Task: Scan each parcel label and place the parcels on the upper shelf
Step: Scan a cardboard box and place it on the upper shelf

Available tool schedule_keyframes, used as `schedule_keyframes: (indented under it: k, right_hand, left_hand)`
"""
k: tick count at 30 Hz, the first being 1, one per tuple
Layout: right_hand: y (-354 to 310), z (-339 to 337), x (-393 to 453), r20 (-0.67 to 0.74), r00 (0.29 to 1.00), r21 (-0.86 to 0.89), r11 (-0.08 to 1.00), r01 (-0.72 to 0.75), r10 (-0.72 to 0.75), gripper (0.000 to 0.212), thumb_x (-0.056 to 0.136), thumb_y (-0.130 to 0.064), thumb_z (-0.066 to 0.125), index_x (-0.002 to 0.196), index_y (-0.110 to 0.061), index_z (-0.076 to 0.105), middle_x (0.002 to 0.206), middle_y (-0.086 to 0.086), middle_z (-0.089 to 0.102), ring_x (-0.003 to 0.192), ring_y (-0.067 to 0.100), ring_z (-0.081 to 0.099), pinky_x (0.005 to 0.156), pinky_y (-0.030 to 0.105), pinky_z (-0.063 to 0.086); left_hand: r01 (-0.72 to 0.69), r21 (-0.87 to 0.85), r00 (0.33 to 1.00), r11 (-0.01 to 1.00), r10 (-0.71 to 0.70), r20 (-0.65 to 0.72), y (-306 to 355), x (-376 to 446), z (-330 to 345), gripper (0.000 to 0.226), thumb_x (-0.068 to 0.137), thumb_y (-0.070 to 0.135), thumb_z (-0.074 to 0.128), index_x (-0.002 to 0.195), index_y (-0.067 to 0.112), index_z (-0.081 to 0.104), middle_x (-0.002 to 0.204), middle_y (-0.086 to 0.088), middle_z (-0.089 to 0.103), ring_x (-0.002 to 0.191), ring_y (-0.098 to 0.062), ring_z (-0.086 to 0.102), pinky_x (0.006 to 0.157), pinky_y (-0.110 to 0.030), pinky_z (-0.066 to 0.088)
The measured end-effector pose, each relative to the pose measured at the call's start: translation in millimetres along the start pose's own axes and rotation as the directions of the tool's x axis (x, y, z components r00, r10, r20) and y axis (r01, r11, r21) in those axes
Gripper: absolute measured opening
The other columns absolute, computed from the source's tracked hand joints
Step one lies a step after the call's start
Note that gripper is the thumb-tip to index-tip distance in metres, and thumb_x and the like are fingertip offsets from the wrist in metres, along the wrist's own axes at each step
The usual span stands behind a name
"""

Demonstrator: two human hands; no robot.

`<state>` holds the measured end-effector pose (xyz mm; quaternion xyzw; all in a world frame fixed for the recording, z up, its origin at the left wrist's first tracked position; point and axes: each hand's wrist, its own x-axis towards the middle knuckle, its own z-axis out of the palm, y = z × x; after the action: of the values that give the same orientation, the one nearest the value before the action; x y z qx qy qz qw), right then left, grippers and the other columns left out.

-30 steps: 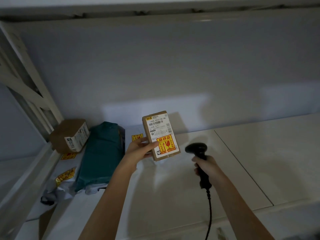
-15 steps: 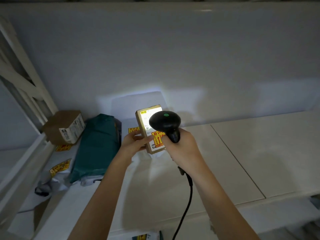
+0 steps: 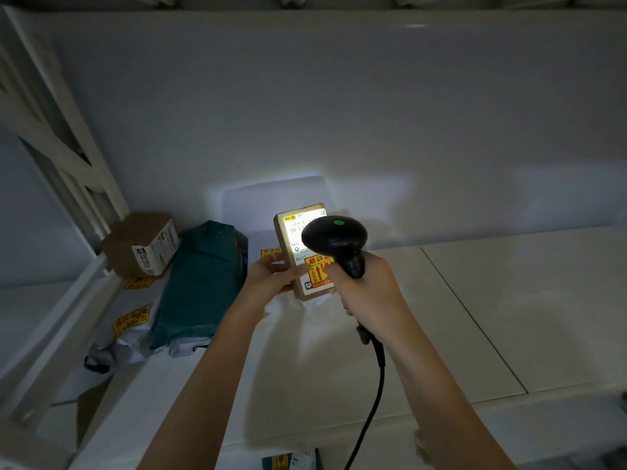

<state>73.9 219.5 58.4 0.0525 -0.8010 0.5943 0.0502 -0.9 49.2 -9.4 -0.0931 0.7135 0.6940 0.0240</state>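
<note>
Dim room. Pale wall [image 3: 339, 106] is standing behind white shelf [image 3: 509, 300]; bright patch is glowing low on it. White frame [image 3: 68, 157] is slanting left.

Looks like a parcel depot or stockroom: white metal shelving [image 3: 509, 300] stacked with labelled cardboard boxes [image 3: 140, 244], poly mailers [image 3: 200, 286] and a corded barcode scanner [image 3: 336, 240].

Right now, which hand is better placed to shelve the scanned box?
Left. The left hand already holds the small box above the shelf; the right hand grips the scanner.
</note>
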Motion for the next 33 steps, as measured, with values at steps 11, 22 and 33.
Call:
schedule_keyframes:
  k: [11, 22, 33]
  right_hand:
    - [7.1, -5.9, -1.0, 0.011, 1.0, 0.022, 0.999, -0.027, 0.026, 0.023, 0.079, -0.026, 0.058, 0.062, -0.014, 0.047, 0.046, -0.004, 0.042, 0.048, 0.015, 0.043, 0.055, 0.032, 0.039]
    - [122.9, -20.0, 58.0, -0.073, 0.884, 0.028, 0.887, -0.461, 0.461, 0.034, 0.09, -0.027, 0.051, 0.111, -0.001, 0.044, 0.074, 0.011, 0.053, 0.051, 0.019, 0.05, 0.043, 0.026, 0.04]
    - [183.2, -2.0, 82.7, -0.071, 0.88, -0.286, 0.835, -0.47, 0.471, 0.041, 0.088, -0.033, 0.052, 0.103, 0.004, 0.06, 0.081, 0.012, 0.061, 0.068, 0.025, 0.06, 0.06, 0.027, 0.044]
  left_hand:
    - [0.014, -0.007, 1.0, 1.0, -0.014, -0.002, 1.8, -7.3, 2.0, 0.048, 0.075, 0.018, 0.077, 0.118, 0.014, 0.056, 0.115, -0.01, 0.068, 0.095, -0.022, 0.069, 0.069, -0.025, 0.057]
    - [0.033, -0.074, 0.997, 0.997, -0.039, -0.07, -4.6, -22.9, -0.5, 0.04, 0.075, 0.018, 0.077, 0.112, 0.016, 0.059, 0.104, -0.009, 0.072, 0.088, -0.019, 0.071, 0.058, -0.021, 0.057]
    - [0.113, -0.125, 0.978, 0.986, -0.133, -0.164, -12.3, -49.6, 11.0, 0.038, 0.081, 0.03, 0.071, 0.111, 0.011, 0.059, 0.087, -0.007, 0.076, 0.075, -0.016, 0.073, 0.055, -0.023, 0.055]
